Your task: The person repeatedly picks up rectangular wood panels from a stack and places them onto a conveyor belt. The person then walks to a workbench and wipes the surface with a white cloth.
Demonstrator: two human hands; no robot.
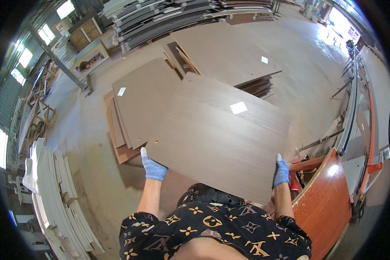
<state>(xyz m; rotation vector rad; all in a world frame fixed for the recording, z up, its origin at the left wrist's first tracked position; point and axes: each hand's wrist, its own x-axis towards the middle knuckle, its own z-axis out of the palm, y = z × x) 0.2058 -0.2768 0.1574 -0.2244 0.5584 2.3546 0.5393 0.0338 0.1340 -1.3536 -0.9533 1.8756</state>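
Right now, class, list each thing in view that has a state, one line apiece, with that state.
Large brown wood-grain panel: lifted, tilted, gripped at both near corners.
Left hand in blue glove: fingers closed on panel's edge.
Right hand in blue glove: fingers closed on panel's edge.
Stack of brown panels: lying flat on floor.

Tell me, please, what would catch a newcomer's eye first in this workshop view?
First, the big brown panel filling the middle, held at its near edge by the left hand and right hand, both in blue gloves. Behind it, more brown panels lie in a stack on the floor. At lower right, a reddish-orange board curves beside the right arm.
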